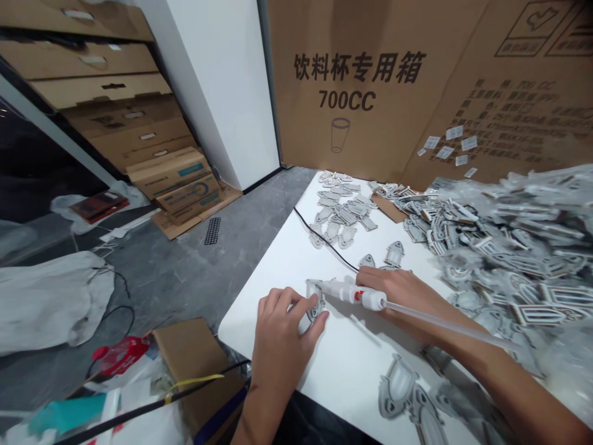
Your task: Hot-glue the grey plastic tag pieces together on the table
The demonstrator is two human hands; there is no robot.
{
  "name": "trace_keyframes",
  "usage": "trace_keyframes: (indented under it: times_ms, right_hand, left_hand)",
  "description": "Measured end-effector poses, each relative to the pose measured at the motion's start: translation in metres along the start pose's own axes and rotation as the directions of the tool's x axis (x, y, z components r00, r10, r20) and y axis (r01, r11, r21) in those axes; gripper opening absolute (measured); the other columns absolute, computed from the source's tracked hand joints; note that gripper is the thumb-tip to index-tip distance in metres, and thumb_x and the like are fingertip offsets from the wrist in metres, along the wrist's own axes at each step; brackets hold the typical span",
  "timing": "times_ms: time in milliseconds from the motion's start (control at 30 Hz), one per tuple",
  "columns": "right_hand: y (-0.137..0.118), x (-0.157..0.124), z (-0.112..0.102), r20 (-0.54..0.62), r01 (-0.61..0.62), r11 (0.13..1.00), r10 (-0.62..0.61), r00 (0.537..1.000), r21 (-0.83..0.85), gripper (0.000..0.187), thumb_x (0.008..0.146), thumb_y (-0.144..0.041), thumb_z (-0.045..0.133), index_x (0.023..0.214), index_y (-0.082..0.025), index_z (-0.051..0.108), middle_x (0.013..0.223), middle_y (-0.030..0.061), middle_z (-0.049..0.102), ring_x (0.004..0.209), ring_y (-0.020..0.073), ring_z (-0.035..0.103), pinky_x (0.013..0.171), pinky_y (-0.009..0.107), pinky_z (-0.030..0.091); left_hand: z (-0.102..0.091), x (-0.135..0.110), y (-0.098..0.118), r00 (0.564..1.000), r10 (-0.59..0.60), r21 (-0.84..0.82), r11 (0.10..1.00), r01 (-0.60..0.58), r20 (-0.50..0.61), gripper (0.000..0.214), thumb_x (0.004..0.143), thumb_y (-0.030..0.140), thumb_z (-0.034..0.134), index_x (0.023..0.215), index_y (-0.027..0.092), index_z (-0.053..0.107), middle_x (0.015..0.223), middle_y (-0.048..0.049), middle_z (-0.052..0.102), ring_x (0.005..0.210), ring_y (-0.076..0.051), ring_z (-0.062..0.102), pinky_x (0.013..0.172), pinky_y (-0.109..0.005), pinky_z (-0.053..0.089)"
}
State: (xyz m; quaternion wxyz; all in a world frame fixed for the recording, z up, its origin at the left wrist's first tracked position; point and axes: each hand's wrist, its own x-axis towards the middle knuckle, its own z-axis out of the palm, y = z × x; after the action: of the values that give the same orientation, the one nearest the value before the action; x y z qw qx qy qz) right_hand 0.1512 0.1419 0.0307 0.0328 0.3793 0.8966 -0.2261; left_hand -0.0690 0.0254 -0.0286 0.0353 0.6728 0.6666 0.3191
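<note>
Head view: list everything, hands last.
Glue gun: one, white, right hand
Glue stick: one, translucent, gun's rear
Held frame: one, grey, left fingertips
Loose frames: many, grey, tabletop
Plastic bags: several, clear, right
Table: one, white, centre
Cable: one, black, on table
Cup carton: one, brown, back
Stickers: seven, white, on carton
Cardboard boxes: several, brown, left
Bottle: one, red, lower left
Pillar: one, white, back
Floor: one, grey, left
Left hand: one, at frame
Right hand: one, on gun

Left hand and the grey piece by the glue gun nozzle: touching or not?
Touching. The head view shows it: the left hand has its index fingertip on the grey piece, with the thumb at its near end.
</note>
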Motion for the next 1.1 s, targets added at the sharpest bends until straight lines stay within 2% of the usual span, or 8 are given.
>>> trace_keyframes:
  times_ms: [267,933,1100]
  right_hand:
    - [-0.0005,0.0005,0.0018,-0.014,-0.031,0.998,0.03,0.999,-0.047,0.02,0.104,-0.026,0.051,0.086,-0.022,0.058,0.096,0.0037,0.069,0.077,0.0187,0.06,0.064,0.032,0.024]
    - [-0.0041,0.0004,0.0031,-0.011,-0.093,0.996,0.092,0.996,-0.007,0.018,0.101,-0.023,0.051,0.083,-0.022,0.056,0.09,0.0046,0.069,0.074,0.0186,0.058,0.063,0.031,0.024]
    - [-0.0041,0.0002,0.0043,-0.017,-0.101,0.995,0.101,0.995,-0.005,0.013,0.096,-0.017,0.053,0.084,-0.022,0.055,0.092,0.0036,0.068,0.076,0.0189,0.058,0.064,0.03,0.026]
  left_hand:
    - [0.0,0.0007,-0.0006,1.0,0.009,0.001,1.0,-0.009,0.009,0.021,0.088,0.025,0.084,0.108,0.026,0.079,0.09,-0.002,0.067,0.09,-0.025,0.06,0.083,-0.042,0.043]
    - [-0.0011,0.002,-0.0009,0.999,-0.01,-0.035,0.999,0.011,0.035,0.019,0.09,0.025,0.082,0.108,0.028,0.079,0.092,-0.0019,0.068,0.093,-0.024,0.059,0.085,-0.042,0.043]
    - [-0.0021,0.0007,-0.0022,0.999,0.003,-0.037,0.999,-0.001,0.037,0.019,0.091,0.025,0.081,0.11,0.028,0.079,0.092,-0.0018,0.068,0.093,-0.024,0.059,0.085,-0.042,0.042]
